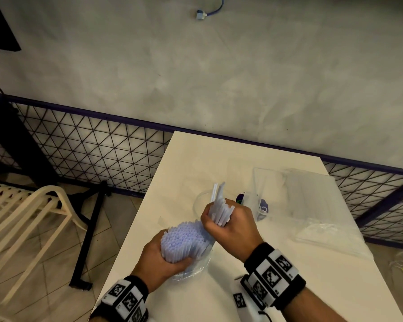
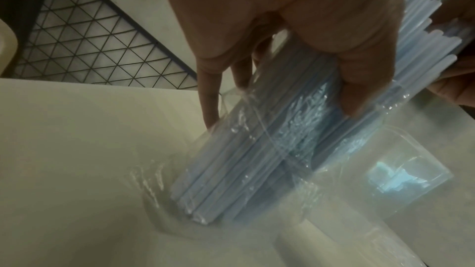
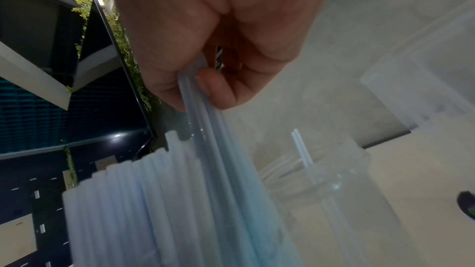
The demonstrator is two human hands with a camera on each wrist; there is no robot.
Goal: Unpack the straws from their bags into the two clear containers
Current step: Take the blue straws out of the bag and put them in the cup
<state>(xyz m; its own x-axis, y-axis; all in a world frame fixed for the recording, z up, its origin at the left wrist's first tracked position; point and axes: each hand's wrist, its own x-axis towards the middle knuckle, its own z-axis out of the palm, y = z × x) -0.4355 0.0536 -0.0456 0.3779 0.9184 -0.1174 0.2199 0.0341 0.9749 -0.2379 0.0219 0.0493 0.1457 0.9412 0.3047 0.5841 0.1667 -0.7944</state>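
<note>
The left hand grips the bag of straws upright on the tabletop to steady it, so the right hand can draw out its clutched handful toward the clear cup just beyond.

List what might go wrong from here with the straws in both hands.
1. The right hand grips only a small handful of straws that fan out unevenly; some may slip onto the table.
2. The left hand holds the bagged bundle tilted with its open end up; pulling could drag extra straws out.
3. The clear container beside the hands looks light, so a bump might tip it.
</note>
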